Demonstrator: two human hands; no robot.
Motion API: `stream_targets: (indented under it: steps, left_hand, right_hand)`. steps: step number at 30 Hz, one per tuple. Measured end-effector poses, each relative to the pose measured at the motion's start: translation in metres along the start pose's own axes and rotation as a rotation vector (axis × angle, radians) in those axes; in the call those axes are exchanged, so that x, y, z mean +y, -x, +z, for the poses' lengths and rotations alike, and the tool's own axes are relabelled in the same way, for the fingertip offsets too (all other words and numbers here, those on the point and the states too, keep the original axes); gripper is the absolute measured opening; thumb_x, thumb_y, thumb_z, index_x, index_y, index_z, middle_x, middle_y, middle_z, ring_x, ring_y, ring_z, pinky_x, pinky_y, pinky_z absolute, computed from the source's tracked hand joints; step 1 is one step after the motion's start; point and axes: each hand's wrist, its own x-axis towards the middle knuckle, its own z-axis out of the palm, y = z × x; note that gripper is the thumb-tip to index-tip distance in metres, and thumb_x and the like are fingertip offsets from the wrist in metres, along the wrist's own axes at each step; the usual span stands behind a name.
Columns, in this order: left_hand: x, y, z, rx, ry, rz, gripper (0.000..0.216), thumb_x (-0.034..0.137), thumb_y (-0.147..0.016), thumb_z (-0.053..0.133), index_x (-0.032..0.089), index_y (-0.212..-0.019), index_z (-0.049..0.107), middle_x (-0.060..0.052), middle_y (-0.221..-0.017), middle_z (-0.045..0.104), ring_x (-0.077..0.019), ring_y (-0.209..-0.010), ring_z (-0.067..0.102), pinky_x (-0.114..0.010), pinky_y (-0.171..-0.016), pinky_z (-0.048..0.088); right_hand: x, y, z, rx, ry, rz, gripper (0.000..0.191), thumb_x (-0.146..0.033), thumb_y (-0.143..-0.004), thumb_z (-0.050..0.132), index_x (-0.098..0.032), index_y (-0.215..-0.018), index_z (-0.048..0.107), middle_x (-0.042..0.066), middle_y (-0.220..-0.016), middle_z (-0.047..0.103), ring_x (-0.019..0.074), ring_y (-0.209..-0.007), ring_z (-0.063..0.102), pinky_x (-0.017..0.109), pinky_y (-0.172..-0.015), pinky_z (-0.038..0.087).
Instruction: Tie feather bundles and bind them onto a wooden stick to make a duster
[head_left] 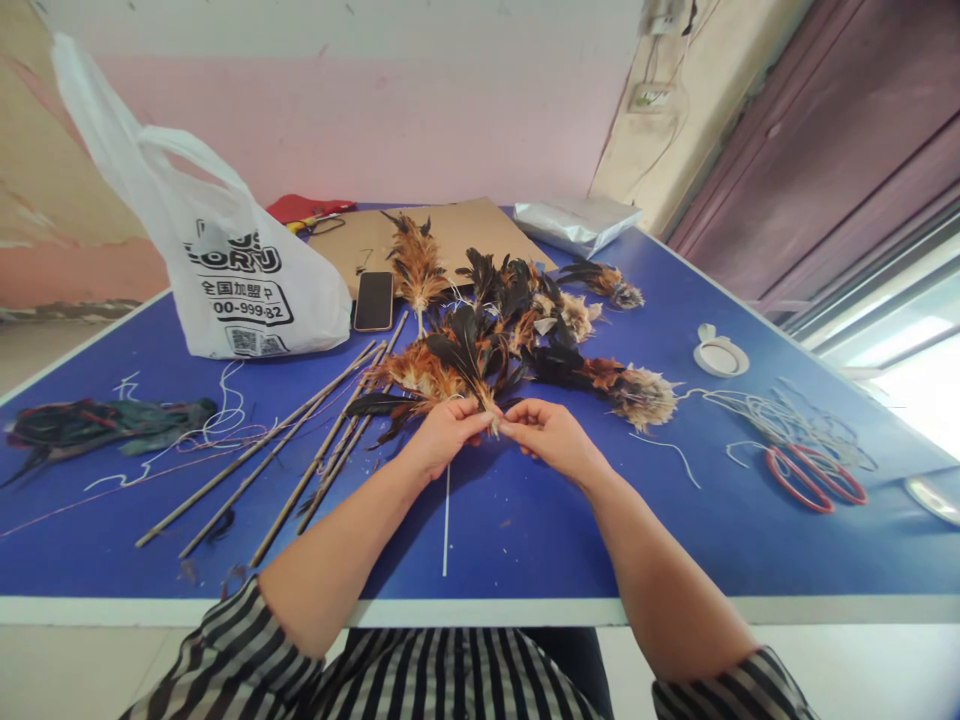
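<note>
Held feather bunch (469, 350): between the hands, dark plumes fanning away from them; no wrapping shows around the gathered quill ends, so this bunch looks unfinished.
Left hand (450, 435): thumb and fingers pinching the quill ends.
Right hand (551, 438): fingertips closed on the same ends from the other side.
White rod (447, 525): on the worktop (525, 560), running nearward from beneath the left hand; whether it joins the feathers cannot be told.
Orange plume (416, 262): beyond the hands, gathered on a pale stem, apparently further along.
Pale-ended bunch (643, 396): just right of the hands, lying apart, seemingly 1 of several left over.
Sticks (259, 462): left of the hands, mostly bare.
White cord (739, 405) and scissors (814, 478): well right of the hands, untouched.
</note>
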Motion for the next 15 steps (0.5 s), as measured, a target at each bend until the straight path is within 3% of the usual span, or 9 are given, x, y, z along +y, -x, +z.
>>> stream_targets:
  steps: [7, 15]
  left_hand:
    - [0.0056, 0.0001, 0.001, 0.037, 0.215, -0.045, 0.025, 0.029, -0.062, 0.072, 0.01, -0.077, 0.067, -0.004, -0.069, 0.061, -0.0046, -0.056, 0.048, -0.015, -0.047, 0.031]
    - [0.0033, -0.0009, 0.0025, 0.042, 0.239, -0.136, 0.026, 0.029, -0.057, 0.076, 0.009, -0.072, 0.066, 0.001, -0.059, 0.057, -0.0033, -0.051, 0.048, -0.016, -0.05, 0.037]
  right_hand:
    - [0.0069, 0.0016, 0.0056, 0.028, 0.277, -0.248, 0.018, -0.034, -0.073, 0.062, -0.017, -0.078, 0.065, -0.001, -0.065, 0.06, 0.0095, -0.054, 0.047, 0.021, -0.052, 0.037]
    - [0.0032, 0.0041, 0.0067, 0.061, 0.566, -0.472, 0.014, -0.026, -0.082, 0.054, -0.02, -0.082, 0.066, 0.003, -0.079, 0.066, 0.0133, -0.071, 0.057, 0.023, -0.067, 0.039]
